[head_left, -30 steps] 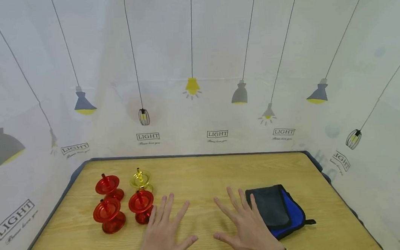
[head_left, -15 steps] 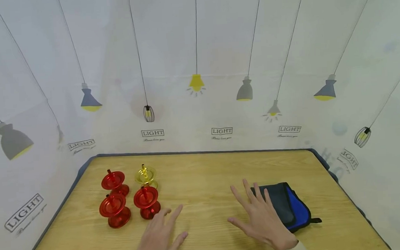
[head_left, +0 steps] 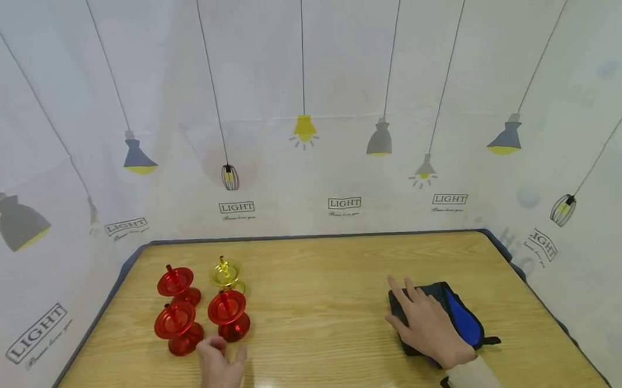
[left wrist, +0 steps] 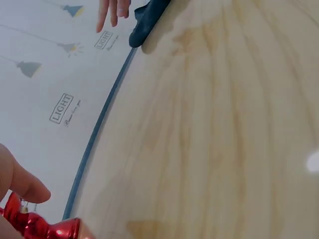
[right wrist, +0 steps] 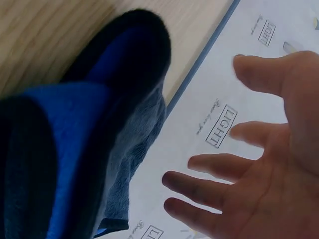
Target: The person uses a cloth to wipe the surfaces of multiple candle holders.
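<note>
Three red metal candle holders stand at the left in the head view: one nearest my left hand (head_left: 228,309), one at the front left (head_left: 175,322) and one at the back left (head_left: 174,281). Behind them is a gold candle holder (head_left: 225,272). My left hand (head_left: 220,368) hovers just in front of the nearest red one, fingers bent, thumb apart. In the left wrist view a red candle holder (left wrist: 52,229) shows beside the thumb. Over the folded blue and dark grey cloth (head_left: 467,325), black-edged with a loop, my right hand (head_left: 429,328) is spread, its fingers nearly straight.
The wooden table (head_left: 306,311) has a dark blue edge strip (head_left: 313,236) along its back and sides. A white sheet (head_left: 263,91) printed with hanging lamps rises behind and beside it.
My left hand has moved left and toward the front, bending its fingers close to the nearest red candle holder. My right hand has shifted right over the folded cloth. The objects stay put.
</note>
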{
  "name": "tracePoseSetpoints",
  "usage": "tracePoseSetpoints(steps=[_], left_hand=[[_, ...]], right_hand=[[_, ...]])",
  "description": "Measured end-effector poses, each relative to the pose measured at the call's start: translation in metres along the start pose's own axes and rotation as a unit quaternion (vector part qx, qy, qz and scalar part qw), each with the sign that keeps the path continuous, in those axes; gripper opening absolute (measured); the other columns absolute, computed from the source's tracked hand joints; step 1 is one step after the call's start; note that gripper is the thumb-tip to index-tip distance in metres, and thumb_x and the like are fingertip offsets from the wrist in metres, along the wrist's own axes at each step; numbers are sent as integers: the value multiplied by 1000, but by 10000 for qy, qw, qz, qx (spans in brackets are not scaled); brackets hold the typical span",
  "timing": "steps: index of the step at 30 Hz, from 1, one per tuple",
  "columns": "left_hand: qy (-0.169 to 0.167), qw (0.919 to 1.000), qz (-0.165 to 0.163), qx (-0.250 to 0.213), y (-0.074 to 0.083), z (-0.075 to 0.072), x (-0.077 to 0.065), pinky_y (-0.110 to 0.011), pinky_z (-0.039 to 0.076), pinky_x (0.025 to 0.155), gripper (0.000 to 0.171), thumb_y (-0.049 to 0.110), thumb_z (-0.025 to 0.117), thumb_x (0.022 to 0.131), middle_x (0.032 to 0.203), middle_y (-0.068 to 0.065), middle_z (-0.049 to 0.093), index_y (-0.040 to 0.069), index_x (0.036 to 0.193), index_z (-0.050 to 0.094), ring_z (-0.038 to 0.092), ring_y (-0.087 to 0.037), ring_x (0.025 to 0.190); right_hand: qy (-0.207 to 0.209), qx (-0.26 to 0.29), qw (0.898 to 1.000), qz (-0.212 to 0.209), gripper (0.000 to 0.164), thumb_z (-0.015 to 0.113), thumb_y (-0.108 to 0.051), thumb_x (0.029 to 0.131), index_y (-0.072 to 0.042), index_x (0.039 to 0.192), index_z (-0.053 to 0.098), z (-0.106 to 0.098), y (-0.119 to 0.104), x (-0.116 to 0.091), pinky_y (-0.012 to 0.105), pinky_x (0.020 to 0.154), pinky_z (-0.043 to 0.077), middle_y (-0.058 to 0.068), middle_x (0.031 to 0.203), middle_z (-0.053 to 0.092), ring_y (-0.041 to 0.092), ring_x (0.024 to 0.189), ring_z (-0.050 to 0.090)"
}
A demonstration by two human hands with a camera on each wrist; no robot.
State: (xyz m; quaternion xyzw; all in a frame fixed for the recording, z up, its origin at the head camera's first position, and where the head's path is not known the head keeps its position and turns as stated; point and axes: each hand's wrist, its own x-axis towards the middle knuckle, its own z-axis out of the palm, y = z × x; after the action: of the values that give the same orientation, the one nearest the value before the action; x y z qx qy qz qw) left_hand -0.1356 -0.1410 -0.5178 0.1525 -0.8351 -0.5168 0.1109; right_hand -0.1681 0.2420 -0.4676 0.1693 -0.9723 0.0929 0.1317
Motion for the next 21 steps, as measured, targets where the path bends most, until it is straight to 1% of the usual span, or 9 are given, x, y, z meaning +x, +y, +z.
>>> tracePoseSetpoints(steps=[2, 4, 6, 8, 11, 13, 15, 18, 21], left_hand=[[160, 9997, 90, -179, -1, 5, 0, -30, 36, 85, 59, -1, 73, 83, 112, -22, 38, -10, 122, 29, 43, -35, 105], [308, 9988, 177, -323, -1, 10, 1, -34, 35, 90, 73, -4, 72, 81, 119, -26, 34, -12, 131, 21, 40, -39, 110], [418, 9978, 271, -444, 0, 14, 3, -41, 35, 96, 83, -6, 72, 79, 127, -31, 29, -13, 139, 14, 36, -43, 116], [545, 9965, 375, -511, 1, 18, 6, -51, 32, 102, 89, -5, 72, 80, 132, -35, 25, -14, 143, 10, 33, -47, 121], [511, 9961, 403, -587, 3, 20, 10, -61, 25, 112, 94, 0, 72, 85, 141, -39, 18, -14, 148, 3, 24, -53, 134], [417, 9957, 412, -711, 4, 21, 13, -64, 20, 117, 95, 1, 70, 88, 147, -41, 13, -14, 149, -2, 18, -55, 141], [412, 9938, 527, -889, 5, 23, 16, -66, 17, 119, 95, -2, 69, 89, 151, -44, 10, -15, 148, -4, 14, -56, 145], [600, 9885, 855, -1090, 6, 25, 21, -67, 19, 117, 93, -8, 69, 86, 150, -47, 13, -15, 147, -2, 18, -59, 144], [677, 9867, 947, -1137, 9, 25, 27, -67, 22, 116, 90, -9, 69, 86, 148, -47, 18, -13, 146, 2, 24, -59, 142]], right_hand=[[14, -117, 9999, -63, 75, 76, -32, 91, -2, 151, 44, 1, 5, 1, 63, 86, 53, 38, 135, 56, 50, 108, 65], [-124, -159, 9998, -26, 72, 78, -30, 90, 4, 146, 48, 3, 9, 2, 61, 86, 54, 38, 133, 57, 50, 107, 65], [-317, -142, 9994, 63, 69, 78, -28, 89, 7, 142, 51, 4, 11, 4, 61, 88, 54, 38, 133, 57, 50, 109, 65], [-484, -102, 9987, 149, 66, 78, -26, 89, 9, 138, 53, 6, 13, 6, 59, 90, 54, 38, 134, 57, 50, 111, 64], [-638, -62, 9976, 243, 64, 79, -24, 88, 9, 137, 54, 9, 15, 10, 57, 89, 55, 39, 133, 57, 49, 110, 65], [-711, -39, 9970, 300, 64, 80, -24, 87, 9, 136, 55, 11, 17, 12, 56, 86, 56, 39, 133, 57, 48, 107, 66], [-786, 15, 9962, 373, 62, 80, -23, 87, 8, 135, 56, 14, 19, 12, 55, 84, 57, 38, 132, 58, 48, 106, 66], [-879, 134, 9949, 480, 59, 80, -21, 87, 6, 134, 57, 16, 20, 11, 56, 83, 57, 35, 129, 61, 48, 108, 65], [-948, 221, 9936, 571, 57, 80, -18, 87, 6, 134, 58, 16, 21, 10, 57, 87, 55, 31, 126, 64, 48, 110, 63]])
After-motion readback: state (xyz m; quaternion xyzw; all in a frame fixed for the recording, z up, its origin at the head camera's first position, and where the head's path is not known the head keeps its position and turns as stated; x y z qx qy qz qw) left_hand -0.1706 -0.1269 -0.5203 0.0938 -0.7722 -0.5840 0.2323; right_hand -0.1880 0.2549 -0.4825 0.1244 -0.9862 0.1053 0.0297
